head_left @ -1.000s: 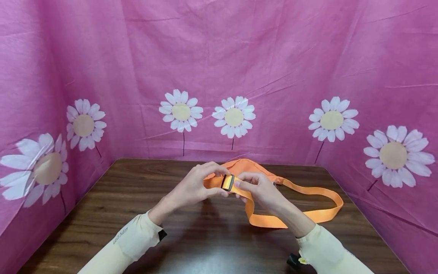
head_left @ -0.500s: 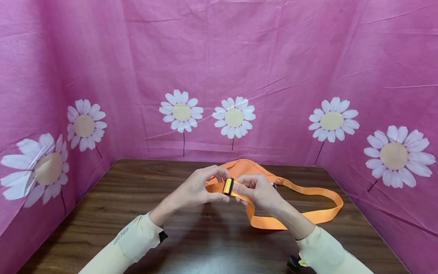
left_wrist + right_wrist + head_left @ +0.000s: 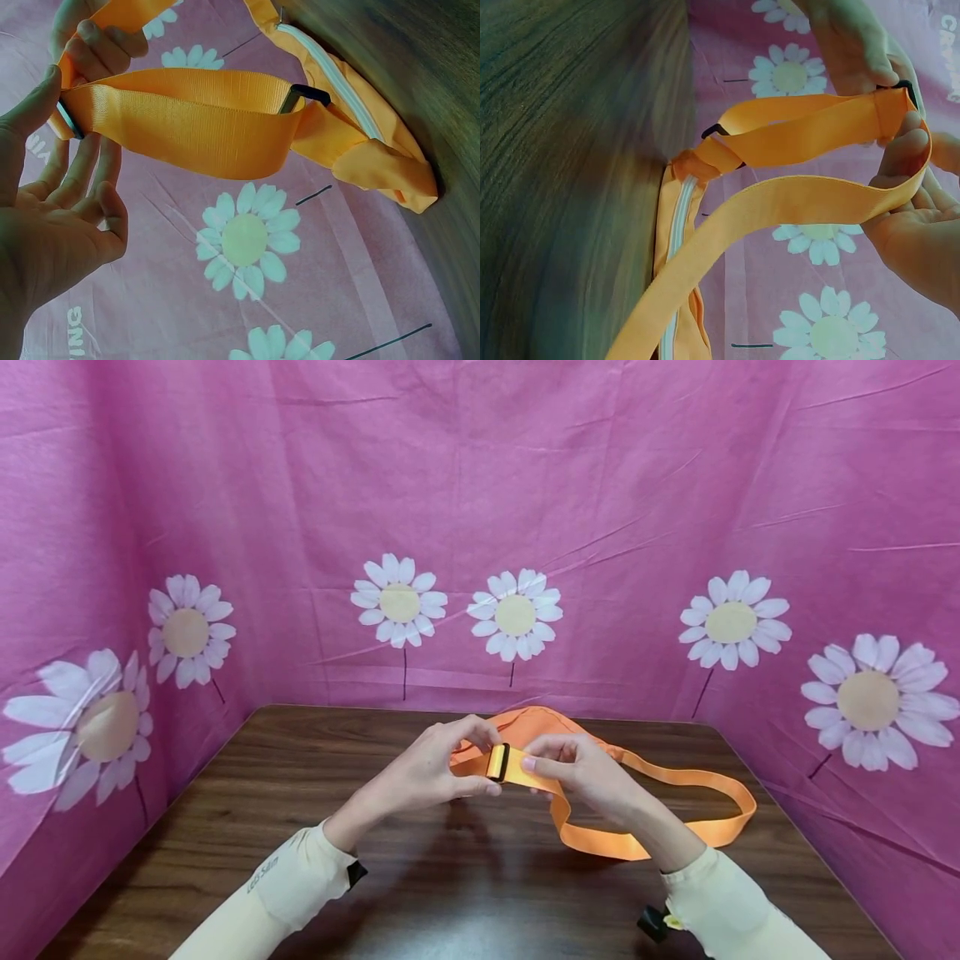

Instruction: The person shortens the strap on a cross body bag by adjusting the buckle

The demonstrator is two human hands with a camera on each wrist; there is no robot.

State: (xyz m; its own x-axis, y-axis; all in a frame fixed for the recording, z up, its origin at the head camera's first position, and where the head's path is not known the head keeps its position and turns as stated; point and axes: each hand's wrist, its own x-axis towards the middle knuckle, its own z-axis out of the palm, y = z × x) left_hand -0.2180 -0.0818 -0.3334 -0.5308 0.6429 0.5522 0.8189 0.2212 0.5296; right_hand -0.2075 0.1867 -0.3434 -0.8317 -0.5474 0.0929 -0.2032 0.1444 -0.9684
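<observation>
An orange waist bag (image 3: 542,723) lies at the far side of the table, partly hidden behind the hands. My left hand (image 3: 431,768) pinches the black slider buckle (image 3: 504,763) on its strap between thumb and fingers. Just right of the buckle, my right hand (image 3: 588,777) pinches the orange strap (image 3: 701,833), thumb on top. From there the strap sags to the table and loops round to the bag's right end. In the left wrist view, a doubled strap section runs from the buckle to a black ring (image 3: 311,94) beside the bag's white zip (image 3: 337,75).
The dark wooden table (image 3: 300,760) carries the bag and the loose strap loop. A pink curtain (image 3: 622,485) with white daisies surrounds its back and sides. Black wrist pieces (image 3: 654,923) stick out under the cream sleeves (image 3: 300,877).
My right hand has shifted slightly right, away from the buckle, and more strap shows between them. The buckle has tilted in my left hand. The strap loop has shifted a little right.
</observation>
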